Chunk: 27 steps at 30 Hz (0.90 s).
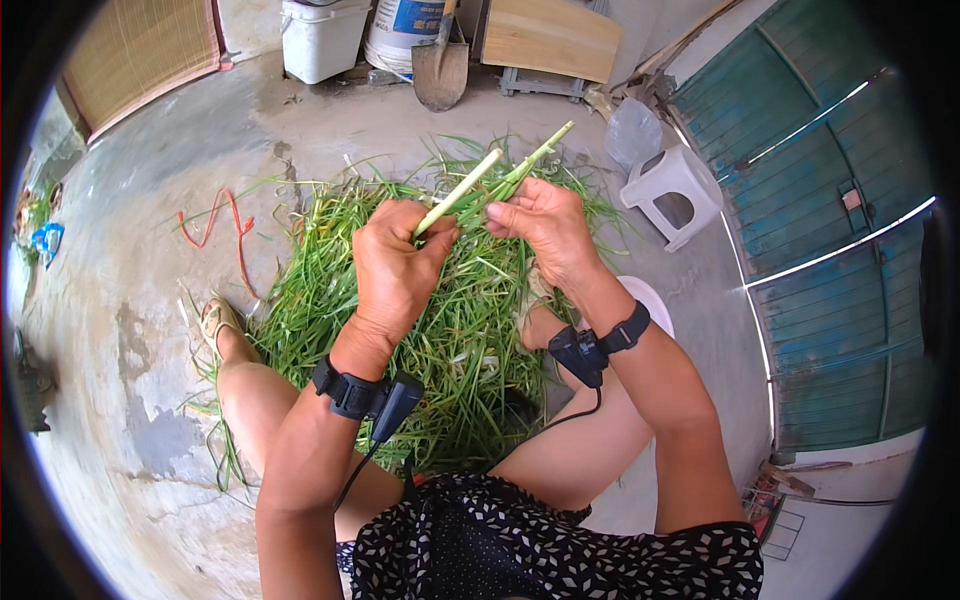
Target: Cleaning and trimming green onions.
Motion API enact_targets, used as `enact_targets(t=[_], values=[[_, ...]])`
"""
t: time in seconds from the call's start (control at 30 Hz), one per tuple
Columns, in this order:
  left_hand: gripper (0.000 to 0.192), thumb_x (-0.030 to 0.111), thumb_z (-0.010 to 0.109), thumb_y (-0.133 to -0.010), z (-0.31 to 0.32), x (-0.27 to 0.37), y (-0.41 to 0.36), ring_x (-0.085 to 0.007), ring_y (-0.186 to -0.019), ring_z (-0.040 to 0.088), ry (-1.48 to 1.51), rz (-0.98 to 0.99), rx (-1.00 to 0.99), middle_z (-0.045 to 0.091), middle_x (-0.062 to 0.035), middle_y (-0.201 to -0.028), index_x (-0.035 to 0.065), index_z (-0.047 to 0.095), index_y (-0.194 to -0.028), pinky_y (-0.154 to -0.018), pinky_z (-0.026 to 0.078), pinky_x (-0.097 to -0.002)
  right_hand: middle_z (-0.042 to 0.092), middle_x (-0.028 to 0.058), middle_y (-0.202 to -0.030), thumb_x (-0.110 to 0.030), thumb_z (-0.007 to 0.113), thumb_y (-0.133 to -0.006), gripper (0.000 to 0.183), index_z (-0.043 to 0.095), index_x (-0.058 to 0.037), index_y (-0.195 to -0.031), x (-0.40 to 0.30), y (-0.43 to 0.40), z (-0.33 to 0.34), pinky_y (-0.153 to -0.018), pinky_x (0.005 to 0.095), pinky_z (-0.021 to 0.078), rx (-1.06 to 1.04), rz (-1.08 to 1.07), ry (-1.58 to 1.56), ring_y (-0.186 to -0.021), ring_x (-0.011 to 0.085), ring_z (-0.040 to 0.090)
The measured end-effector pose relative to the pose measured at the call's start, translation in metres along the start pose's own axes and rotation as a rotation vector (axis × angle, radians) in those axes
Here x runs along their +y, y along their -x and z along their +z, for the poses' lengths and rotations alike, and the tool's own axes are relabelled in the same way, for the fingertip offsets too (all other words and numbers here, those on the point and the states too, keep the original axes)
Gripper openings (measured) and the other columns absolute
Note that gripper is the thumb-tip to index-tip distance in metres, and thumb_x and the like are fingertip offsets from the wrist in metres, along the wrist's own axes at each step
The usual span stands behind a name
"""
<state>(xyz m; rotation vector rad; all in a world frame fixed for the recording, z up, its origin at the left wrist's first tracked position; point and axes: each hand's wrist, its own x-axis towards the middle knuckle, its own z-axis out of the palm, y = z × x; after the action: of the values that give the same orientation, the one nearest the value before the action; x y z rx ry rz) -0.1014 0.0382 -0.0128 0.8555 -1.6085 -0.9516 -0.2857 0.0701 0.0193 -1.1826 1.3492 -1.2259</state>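
Observation:
In my left hand [397,259] is a smooth, pale green plant stalk [463,189], gripped near its lower end and slanting up to the right. My right hand [547,225], beside it, pinches a greener stalk [529,165] with strips of leaf along it. That stalk's thin tip points away from me to the upper right. The two hands are close together but apart. Beneath both of them lies a broad heap of long green leaves [450,352], with some pale and yellowed strips mixed in. My fingers partly hide the lower ends of both stalks.
The heap lies between my feet on a concrete floor [165,262]. A red cord [238,232] is at left. On the right are a white plastic stool [679,191], a plastic bag [634,133] and a green metal door [825,247]. A shovel [440,75] leans by buckets [322,45] behind.

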Motion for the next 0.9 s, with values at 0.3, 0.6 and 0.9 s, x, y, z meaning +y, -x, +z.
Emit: enact_targets(t=[0.3,0.6,0.9], values=[[0.007,-0.001,0.071,-0.074,-0.016,-0.010,-0.008,-0.0070,-0.065,0.054,0.052,-0.082,0.091,0.064,-0.0034,-0.075,-0.0014,0.066,-0.079,-0.060,0.045,-0.0220,0.059,0.0055,-0.076,-0.016,0.058,-0.088,0.019,0.062,0.0019,-0.090,0.000,-0.006,-0.028,-0.065,0.0241,0.0464,0.064,0.107,-0.066,-0.068,0.0109,0.055],[0.006,0.000,0.069,-0.076,-0.037,-0.001,-0.012,-0.0055,-0.062,0.051,0.100,-0.177,0.141,0.063,-0.0001,-0.070,-0.0019,0.066,-0.081,-0.057,0.042,-0.0201,0.057,0.0068,-0.070,-0.009,0.059,-0.084,0.007,0.058,-0.0026,-0.087,0.035,-0.025,-0.191,-0.051,0.0297,0.0465,0.862,0.169,-0.546,-0.056,0.0148,0.052],[0.006,0.000,0.070,-0.076,-0.018,-0.004,-0.009,-0.0050,-0.063,0.051,0.247,-0.204,0.070,0.063,-0.0006,-0.072,-0.0012,0.065,-0.080,-0.056,0.041,-0.0188,0.065,0.0099,-0.084,-0.021,0.065,-0.084,0.026,0.061,0.0012,-0.098,0.010,-0.011,-0.092,-0.062,0.0268,0.0522,0.094,0.318,0.091,-0.068,0.0150,0.062]])
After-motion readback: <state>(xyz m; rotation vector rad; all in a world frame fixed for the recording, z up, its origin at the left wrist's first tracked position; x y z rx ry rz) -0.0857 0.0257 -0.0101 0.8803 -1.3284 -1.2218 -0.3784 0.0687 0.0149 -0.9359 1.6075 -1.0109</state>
